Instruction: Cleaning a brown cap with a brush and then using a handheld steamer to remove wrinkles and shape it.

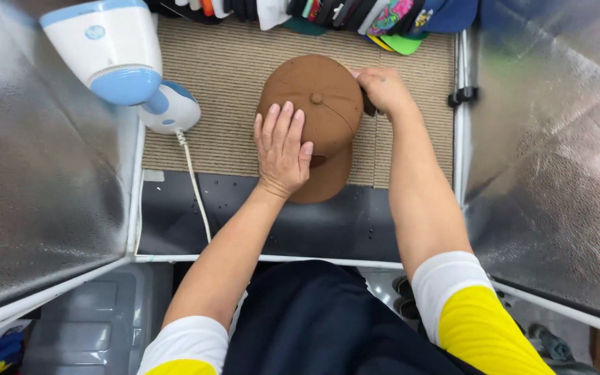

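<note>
Foil panels (43,173), crinkled and silvery, wall in the desk (175,222) on both sides, framed by thin white rods. Between them lies a ribbed tan mat (223,83), coarse and woven, over a dark smooth strip of desk beaded with water drops. Along the far edge runs a row of stacked caps (355,14) in many colours, brims overlapping. At the near left corner, low down, sits a grey plastic bin (92,326); what it contains, I cannot tell.

A steamer (116,59), white with pale blue trim, rounded and glossy, rests at the mat's left edge, its white cord (196,187) trailing toward the person.

A brown cap (324,104) sits on the middle of the mat, domed, matte cloth with a button on top, its brim reaching onto the dark strip. The left hand (282,146) lies flat and spread on the crown's left side. The right hand (383,90) curls around the cap's far right edge, seemingly pinching the rim.
</note>
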